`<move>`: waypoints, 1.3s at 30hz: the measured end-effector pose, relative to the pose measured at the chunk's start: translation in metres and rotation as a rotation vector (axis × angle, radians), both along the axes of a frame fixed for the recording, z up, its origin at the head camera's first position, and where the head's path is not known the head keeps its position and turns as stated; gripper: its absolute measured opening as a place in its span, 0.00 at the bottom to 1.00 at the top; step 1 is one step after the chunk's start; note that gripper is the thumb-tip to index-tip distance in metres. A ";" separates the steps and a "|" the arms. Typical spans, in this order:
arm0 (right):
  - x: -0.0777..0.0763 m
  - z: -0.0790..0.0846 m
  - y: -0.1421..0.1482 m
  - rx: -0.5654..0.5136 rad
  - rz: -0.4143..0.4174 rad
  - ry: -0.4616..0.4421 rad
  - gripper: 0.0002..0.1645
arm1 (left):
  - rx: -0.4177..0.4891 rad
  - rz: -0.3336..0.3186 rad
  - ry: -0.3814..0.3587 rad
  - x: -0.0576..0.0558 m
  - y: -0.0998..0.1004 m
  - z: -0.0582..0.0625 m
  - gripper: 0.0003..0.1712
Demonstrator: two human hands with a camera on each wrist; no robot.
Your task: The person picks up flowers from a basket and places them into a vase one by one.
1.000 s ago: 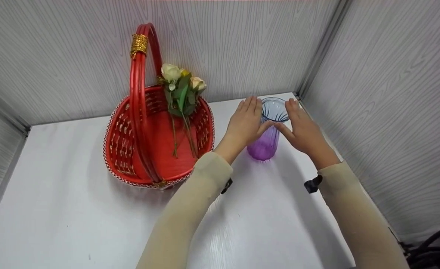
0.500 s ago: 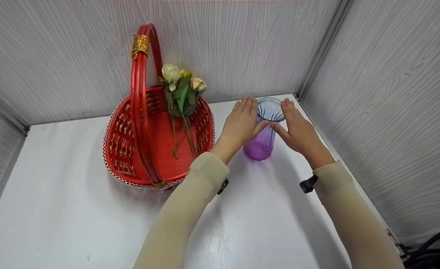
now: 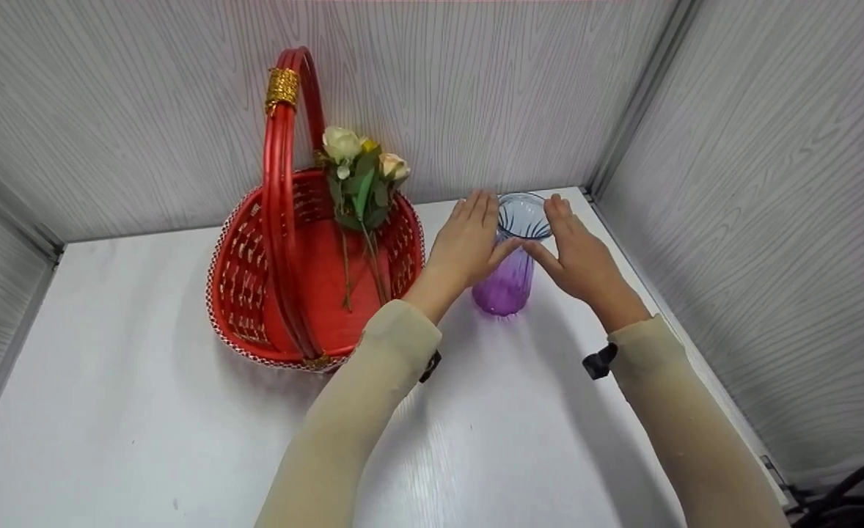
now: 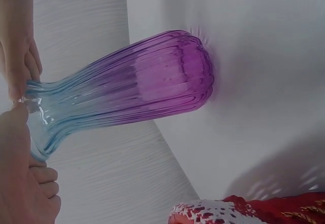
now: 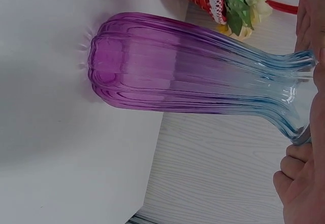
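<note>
A tall ribbed glass vase (image 3: 505, 287), clear blue at the flared mouth and purple at the base, stands upright on the white table at the right of the head view. My left hand (image 3: 465, 242) lies against the left of its rim, and my right hand (image 3: 582, 260) against the right. Fingers point away, nearly straight, and the thumbs meet at the near side of the mouth. Both wrist views show the hands at the blue rim, with the purple base (image 4: 177, 71) at the tabletop.
Left of the vase stands a red woven basket (image 3: 245, 268) with a tall arched handle (image 3: 278, 169). Cream and yellow artificial roses (image 3: 362, 183) lean inside it, stems down. Grey wood-grain panels (image 3: 769, 183) enclose the table's back and sides. Dark cables (image 3: 857, 491) lie at lower right.
Both hands and the vase between them have shifted slightly left, toward the basket. The hands keep their pose at the rim. Basket and roses stay put.
</note>
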State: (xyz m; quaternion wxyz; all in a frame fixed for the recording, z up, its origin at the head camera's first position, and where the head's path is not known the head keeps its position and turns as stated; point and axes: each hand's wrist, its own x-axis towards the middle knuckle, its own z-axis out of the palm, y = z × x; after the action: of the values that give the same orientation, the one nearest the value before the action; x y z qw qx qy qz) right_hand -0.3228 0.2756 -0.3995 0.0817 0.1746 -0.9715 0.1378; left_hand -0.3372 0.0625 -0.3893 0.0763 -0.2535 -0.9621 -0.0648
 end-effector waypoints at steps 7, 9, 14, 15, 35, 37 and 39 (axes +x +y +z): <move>0.000 0.001 -0.006 -0.009 0.019 -0.001 0.53 | -0.001 0.004 -0.006 -0.002 -0.006 -0.002 0.49; -0.001 0.001 -0.008 -0.011 0.020 0.000 0.53 | -0.001 0.005 -0.010 -0.002 -0.008 -0.002 0.49; -0.002 0.001 -0.013 -0.005 0.023 -0.001 0.53 | -0.004 0.014 -0.016 -0.002 -0.013 -0.001 0.49; -0.003 0.001 -0.015 -0.004 0.024 -0.003 0.53 | -0.005 0.018 -0.018 -0.002 -0.014 -0.001 0.49; -0.007 0.003 -0.035 0.009 0.039 -0.022 0.53 | 0.046 0.050 -0.031 -0.002 -0.035 -0.004 0.49; -0.007 0.003 -0.036 0.008 0.043 -0.019 0.53 | 0.047 0.052 -0.034 -0.002 -0.036 -0.004 0.49; -0.007 0.003 -0.037 0.008 0.044 -0.017 0.53 | 0.045 0.053 -0.039 -0.003 -0.037 -0.004 0.49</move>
State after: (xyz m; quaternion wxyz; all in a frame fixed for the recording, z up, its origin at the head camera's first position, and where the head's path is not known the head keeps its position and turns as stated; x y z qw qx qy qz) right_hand -0.3297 0.2391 -0.3961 0.0697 0.1952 -0.9686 0.1372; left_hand -0.3397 0.0259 -0.3928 0.0652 -0.2248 -0.9681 -0.0895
